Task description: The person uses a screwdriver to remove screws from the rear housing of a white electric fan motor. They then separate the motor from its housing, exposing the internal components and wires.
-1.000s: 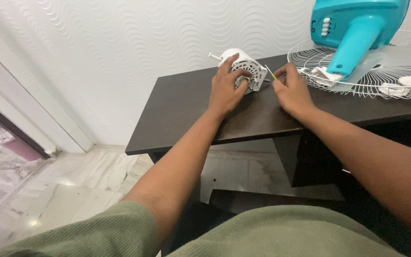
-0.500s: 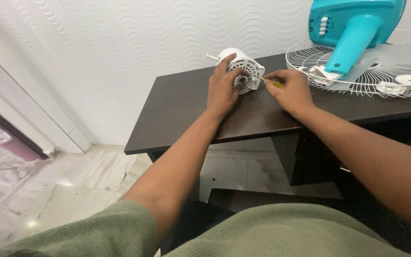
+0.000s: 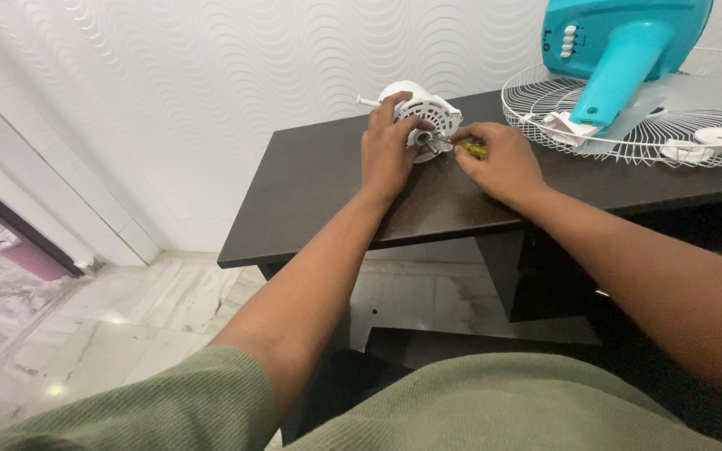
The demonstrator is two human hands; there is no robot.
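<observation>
A white fan motor housing (image 3: 434, 110) with a vented face and a shaft sticking out to the left lies on the dark table (image 3: 319, 196). My left hand (image 3: 388, 157) grips it from the front and holds it steady. My right hand (image 3: 499, 165) holds a small screwdriver with a yellow handle (image 3: 471, 149), its tip pressed against the middle of the housing's face.
A white wire fan guard (image 3: 628, 125) lies at the right of the table, with a turquoise fan body (image 3: 620, 46) and small white parts on it. A wavy white wall stands behind. The table's left edge drops to a marble floor (image 3: 85, 334).
My right hand turned the screwdriver from pointing up and away to lying against the housing's face. The left hand shifted its grip slightly on the housing.
</observation>
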